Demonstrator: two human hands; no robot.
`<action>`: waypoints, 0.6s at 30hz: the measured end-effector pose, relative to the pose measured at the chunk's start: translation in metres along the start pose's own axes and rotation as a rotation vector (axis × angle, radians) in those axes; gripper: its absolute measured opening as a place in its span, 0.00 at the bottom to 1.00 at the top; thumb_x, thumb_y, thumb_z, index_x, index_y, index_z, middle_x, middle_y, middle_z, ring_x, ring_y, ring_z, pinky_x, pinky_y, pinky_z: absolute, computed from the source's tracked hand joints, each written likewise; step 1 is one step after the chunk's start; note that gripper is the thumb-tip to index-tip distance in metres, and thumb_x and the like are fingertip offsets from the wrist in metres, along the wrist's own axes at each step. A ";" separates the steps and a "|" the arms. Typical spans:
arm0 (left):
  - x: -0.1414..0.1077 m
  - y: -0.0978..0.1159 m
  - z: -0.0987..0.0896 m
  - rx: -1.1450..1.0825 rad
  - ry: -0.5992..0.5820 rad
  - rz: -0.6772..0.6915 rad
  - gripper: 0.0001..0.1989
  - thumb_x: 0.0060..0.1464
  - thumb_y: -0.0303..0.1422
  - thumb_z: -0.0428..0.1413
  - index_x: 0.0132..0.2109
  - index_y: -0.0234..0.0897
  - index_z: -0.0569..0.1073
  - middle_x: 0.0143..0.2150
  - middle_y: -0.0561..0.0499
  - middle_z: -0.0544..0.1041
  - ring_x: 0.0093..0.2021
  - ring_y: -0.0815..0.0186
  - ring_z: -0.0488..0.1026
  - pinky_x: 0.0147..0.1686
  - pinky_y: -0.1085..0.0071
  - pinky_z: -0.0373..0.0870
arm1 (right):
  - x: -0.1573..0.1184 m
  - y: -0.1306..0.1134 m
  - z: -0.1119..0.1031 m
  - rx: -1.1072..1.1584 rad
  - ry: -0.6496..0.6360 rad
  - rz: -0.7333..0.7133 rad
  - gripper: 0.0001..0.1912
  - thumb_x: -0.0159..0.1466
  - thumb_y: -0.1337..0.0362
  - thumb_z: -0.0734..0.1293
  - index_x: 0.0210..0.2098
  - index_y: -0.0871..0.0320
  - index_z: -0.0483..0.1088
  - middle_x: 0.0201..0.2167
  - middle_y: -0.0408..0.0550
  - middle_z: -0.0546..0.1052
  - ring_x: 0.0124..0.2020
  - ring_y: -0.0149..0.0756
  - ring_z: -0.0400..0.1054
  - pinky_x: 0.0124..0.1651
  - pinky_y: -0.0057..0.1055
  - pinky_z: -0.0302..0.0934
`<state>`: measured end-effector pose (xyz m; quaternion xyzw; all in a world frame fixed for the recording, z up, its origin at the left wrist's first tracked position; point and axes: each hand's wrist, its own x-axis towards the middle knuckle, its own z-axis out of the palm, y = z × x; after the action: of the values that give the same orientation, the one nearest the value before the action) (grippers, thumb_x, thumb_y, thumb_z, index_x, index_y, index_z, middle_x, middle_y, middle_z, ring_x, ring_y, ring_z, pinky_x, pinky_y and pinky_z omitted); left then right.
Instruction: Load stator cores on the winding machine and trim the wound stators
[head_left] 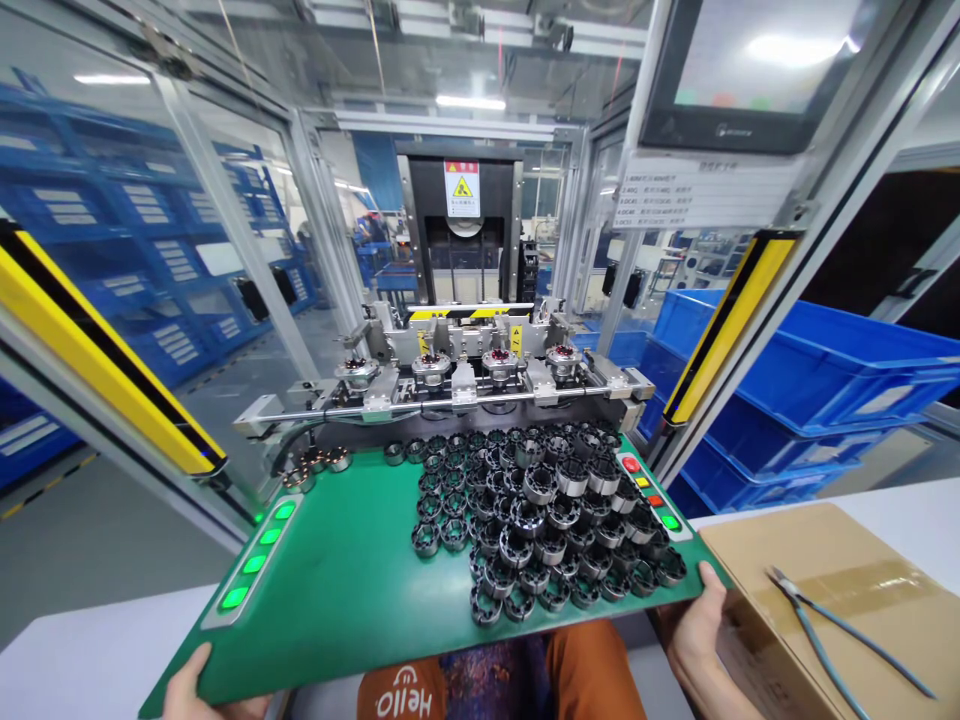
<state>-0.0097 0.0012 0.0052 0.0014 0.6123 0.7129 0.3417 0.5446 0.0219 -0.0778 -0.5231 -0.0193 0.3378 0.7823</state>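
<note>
My left hand (206, 690) is at the near left corner of the green work surface (322, 570), thumb on its edge, fingers hidden beneath. At the near right corner my right hand (697, 625) rests its thumb against the edge, the other fingers out of sight below. Many black and silver metal rings (540, 483) stand stacked on the middle and right of the surface. A few rings with copper-coloured parts (298, 478) lie at its far left corner. Lit green buttons (253, 565) line the left side; red, yellow and green buttons (641, 482) sit at the right.
Beyond the surface stands a machine with four round fixtures (431, 370). Yellow posts (105, 350) flank it. To the right, pliers (810, 610) lie on a cardboard box (750, 545), near stacked blue bins (832, 370). A screen (750, 70) hangs at the upper right.
</note>
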 end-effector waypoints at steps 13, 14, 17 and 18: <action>-0.006 0.002 0.005 -0.014 0.032 -0.004 0.13 0.44 0.39 0.67 0.39 0.44 0.78 0.36 0.58 0.83 0.36 0.60 0.76 0.27 0.74 0.81 | -0.001 0.000 0.002 -0.004 -0.010 -0.010 0.40 0.59 0.36 0.77 0.63 0.54 0.85 0.50 0.49 0.93 0.61 0.57 0.86 0.62 0.48 0.86; -0.006 0.002 0.006 -0.016 0.033 -0.002 0.13 0.44 0.39 0.67 0.38 0.43 0.78 0.36 0.57 0.84 0.36 0.60 0.77 0.27 0.74 0.81 | -0.001 0.000 0.001 -0.003 -0.008 -0.011 0.40 0.58 0.36 0.78 0.62 0.54 0.85 0.50 0.48 0.93 0.61 0.56 0.86 0.62 0.47 0.86; -0.007 0.001 0.007 -0.027 0.037 -0.001 0.12 0.44 0.39 0.66 0.38 0.43 0.79 0.38 0.56 0.85 0.37 0.61 0.77 0.27 0.75 0.80 | -0.001 0.000 0.000 -0.003 -0.005 -0.013 0.41 0.58 0.36 0.78 0.62 0.53 0.86 0.50 0.49 0.94 0.61 0.57 0.86 0.63 0.49 0.87; -0.007 0.001 0.007 -0.031 0.038 -0.001 0.12 0.44 0.39 0.67 0.38 0.43 0.79 0.38 0.56 0.85 0.37 0.61 0.77 0.27 0.75 0.80 | 0.000 0.000 0.000 -0.005 -0.008 -0.013 0.41 0.58 0.36 0.78 0.63 0.53 0.85 0.50 0.49 0.94 0.62 0.58 0.86 0.64 0.50 0.87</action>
<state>-0.0018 0.0036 0.0113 -0.0177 0.6078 0.7221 0.3301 0.5444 0.0217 -0.0775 -0.5235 -0.0269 0.3347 0.7831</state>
